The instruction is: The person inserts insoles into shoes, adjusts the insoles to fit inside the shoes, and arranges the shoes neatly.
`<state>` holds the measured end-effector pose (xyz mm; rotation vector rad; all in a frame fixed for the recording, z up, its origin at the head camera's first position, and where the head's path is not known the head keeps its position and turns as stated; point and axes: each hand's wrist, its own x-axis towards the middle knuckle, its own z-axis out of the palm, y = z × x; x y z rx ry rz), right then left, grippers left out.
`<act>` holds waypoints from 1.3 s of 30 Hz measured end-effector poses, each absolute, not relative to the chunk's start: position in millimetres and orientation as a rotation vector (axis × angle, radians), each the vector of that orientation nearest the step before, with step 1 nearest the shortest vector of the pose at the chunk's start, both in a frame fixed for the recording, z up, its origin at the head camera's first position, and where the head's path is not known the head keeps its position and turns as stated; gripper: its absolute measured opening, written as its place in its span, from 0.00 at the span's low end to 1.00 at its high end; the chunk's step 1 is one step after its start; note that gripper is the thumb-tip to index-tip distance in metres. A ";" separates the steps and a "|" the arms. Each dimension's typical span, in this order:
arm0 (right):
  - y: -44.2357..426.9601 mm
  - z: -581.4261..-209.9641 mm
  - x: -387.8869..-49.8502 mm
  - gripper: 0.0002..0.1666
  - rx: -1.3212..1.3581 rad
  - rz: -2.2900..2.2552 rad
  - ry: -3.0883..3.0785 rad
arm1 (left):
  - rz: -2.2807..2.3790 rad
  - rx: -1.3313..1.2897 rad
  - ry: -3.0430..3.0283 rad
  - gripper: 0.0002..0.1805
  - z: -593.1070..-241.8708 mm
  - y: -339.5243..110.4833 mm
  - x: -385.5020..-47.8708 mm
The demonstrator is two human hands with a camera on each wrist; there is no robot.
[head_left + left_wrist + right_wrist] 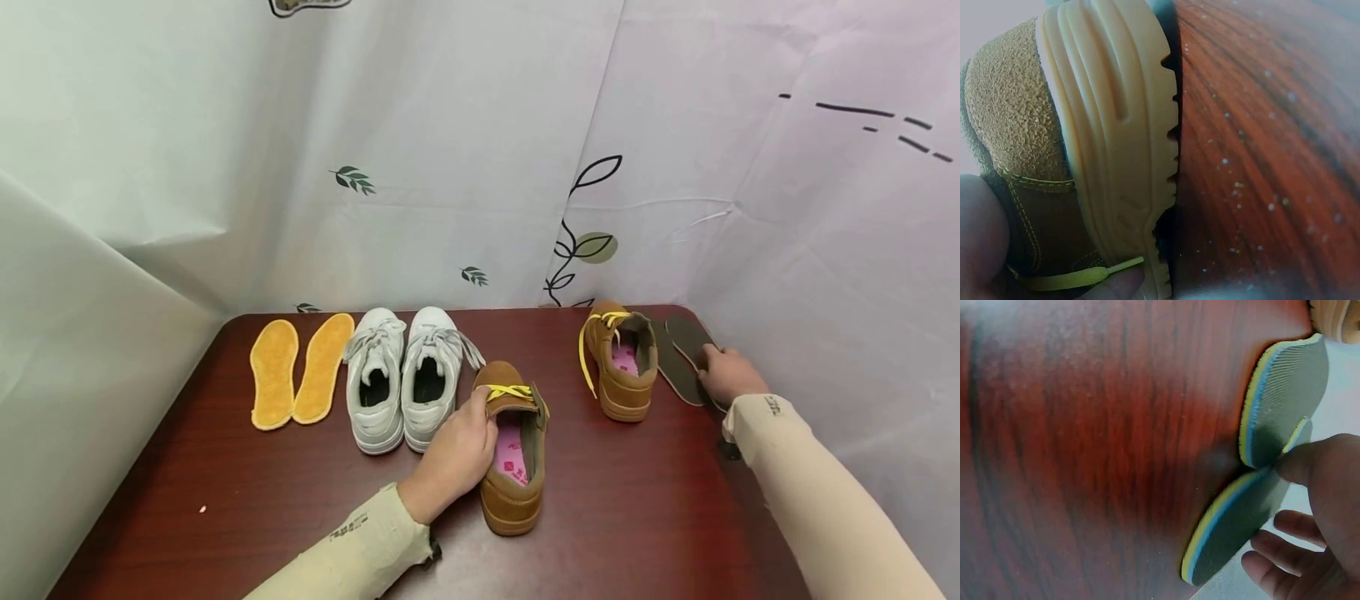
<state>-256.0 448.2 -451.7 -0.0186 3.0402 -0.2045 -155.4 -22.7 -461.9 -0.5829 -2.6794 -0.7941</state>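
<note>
My left hand (459, 446) grips the near brown shoe (512, 500) by its left side, close to the yellow laces (510, 391). That shoe has a pink lining. In the left wrist view, the shoe's tan sole (1119, 125) faces the camera's side, with a yellow lace end (1072, 279) by the fingers. At the table's right edge, my right hand (731, 377) pinches one of two dark insoles (688, 337). The right wrist view shows the thumb on this insole (1232, 525), partly overlapping the other insole (1285, 387); both have yellow and blue edges.
Another brown shoe (626, 400) stands left of the dark insoles. Two white shoes (377, 429) stand side by side left of the gripped shoe, with two orange insoles (274, 375) farther left. Pale printed cloth (450, 167) hangs behind the brown-red table (300, 525).
</note>
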 end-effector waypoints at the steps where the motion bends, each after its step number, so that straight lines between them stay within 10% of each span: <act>1: 448.4 -453.1 -257.2 0.28 -0.010 -0.221 3.033 | -0.796 -0.581 -2.679 0.22 -461.7 -22.8 -155.5; 39: 445.2 -445.8 -261.1 0.23 0.006 -0.205 2.990 | -0.809 -0.582 -2.678 0.23 -463.0 -23.4 -155.9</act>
